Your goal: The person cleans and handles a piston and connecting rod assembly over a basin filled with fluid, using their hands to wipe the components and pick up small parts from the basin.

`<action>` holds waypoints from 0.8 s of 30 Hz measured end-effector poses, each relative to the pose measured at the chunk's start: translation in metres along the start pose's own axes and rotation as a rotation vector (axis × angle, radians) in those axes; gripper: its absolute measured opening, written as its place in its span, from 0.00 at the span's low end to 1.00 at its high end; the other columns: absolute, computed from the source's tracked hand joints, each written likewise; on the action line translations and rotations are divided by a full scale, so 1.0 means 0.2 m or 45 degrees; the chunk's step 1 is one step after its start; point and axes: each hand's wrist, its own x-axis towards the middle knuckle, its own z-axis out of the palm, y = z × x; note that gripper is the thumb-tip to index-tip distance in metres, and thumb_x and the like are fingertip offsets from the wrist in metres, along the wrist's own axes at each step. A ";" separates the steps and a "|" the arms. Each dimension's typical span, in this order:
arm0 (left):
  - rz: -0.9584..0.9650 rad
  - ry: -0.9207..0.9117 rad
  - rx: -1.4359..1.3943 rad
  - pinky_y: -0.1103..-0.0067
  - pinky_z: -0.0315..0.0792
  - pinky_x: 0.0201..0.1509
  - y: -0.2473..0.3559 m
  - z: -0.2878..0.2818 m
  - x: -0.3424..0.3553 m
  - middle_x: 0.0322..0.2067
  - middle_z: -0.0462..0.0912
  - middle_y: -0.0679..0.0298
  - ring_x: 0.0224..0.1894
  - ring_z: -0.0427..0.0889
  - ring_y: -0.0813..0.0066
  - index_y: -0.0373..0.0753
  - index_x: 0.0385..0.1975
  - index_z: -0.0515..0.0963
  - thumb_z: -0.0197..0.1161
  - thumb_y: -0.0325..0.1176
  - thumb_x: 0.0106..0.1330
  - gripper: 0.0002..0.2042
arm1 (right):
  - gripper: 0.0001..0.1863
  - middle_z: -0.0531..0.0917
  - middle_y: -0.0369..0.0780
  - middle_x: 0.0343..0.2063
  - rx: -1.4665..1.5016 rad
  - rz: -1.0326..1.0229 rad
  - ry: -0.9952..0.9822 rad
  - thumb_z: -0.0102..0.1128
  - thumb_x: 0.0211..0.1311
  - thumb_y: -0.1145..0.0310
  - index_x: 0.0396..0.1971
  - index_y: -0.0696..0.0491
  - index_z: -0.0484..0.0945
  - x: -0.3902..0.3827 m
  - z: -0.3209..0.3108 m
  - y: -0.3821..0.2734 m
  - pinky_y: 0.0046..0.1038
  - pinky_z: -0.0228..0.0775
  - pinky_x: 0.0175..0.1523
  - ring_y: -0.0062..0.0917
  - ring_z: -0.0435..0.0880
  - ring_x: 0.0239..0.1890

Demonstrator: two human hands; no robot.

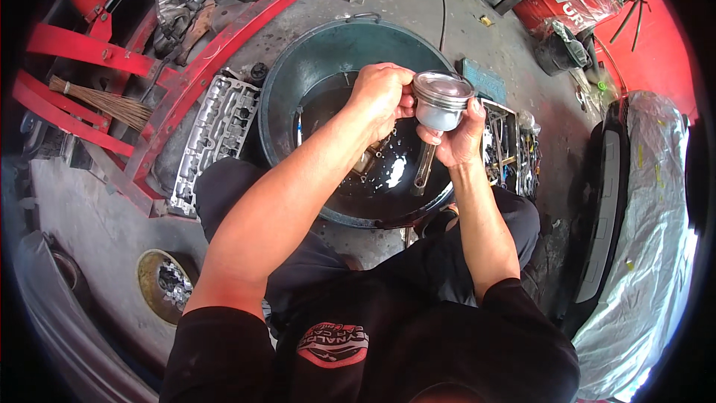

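In my right hand (462, 138) I hold an engine piston (440, 113), crown up, with my fingers wrapped around its right side and underside. Grooves or rings show around its upper edge. Its connecting rod (425, 168) hangs down below. My left hand (379, 97) is closed at the piston's left side, the fingertips touching its upper edge; whether they pinch something small is hidden. Both hands are above a large dark green tub (328, 48) holding dark liquid. Metal parts (365, 160) lie in the liquid, partly covered by my left forearm.
A cylinder head (212, 149) lies left of the tub, beside a red metal frame (246, 19). To the right are a tray of tools (507, 160) and a teal case (483, 80). A round can (147, 283) of small parts stands lower left. A bumper (599, 213) stands far right.
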 end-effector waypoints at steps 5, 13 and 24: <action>-0.019 -0.082 0.136 0.69 0.78 0.37 0.00 -0.02 0.00 0.32 0.80 0.58 0.31 0.81 0.69 0.32 0.38 0.76 0.54 0.31 0.70 0.08 | 0.40 0.81 0.41 0.35 -0.020 0.059 -0.065 0.65 0.49 0.42 0.53 0.58 0.71 -0.04 0.00 -0.03 0.22 0.61 0.19 0.21 0.74 0.20; -0.166 -0.435 0.186 0.72 0.76 0.47 0.08 -0.14 -0.08 0.37 0.81 0.61 0.39 0.81 0.71 0.33 0.39 0.77 0.56 0.31 0.71 0.08 | 0.40 0.77 0.38 0.35 -0.333 0.205 -0.260 0.75 0.42 0.73 0.57 0.53 0.63 -0.11 0.11 -0.14 0.19 0.67 0.22 0.18 0.77 0.26; 0.513 -0.359 1.205 0.80 0.72 0.45 0.12 -0.08 -0.22 0.36 0.82 0.65 0.40 0.78 0.77 0.31 0.45 0.80 0.62 0.35 0.68 0.14 | 0.57 0.76 0.46 0.49 -1.260 -0.175 -0.087 0.81 0.35 0.63 0.67 0.58 0.55 -0.15 0.14 -0.11 0.30 0.72 0.53 0.31 0.79 0.48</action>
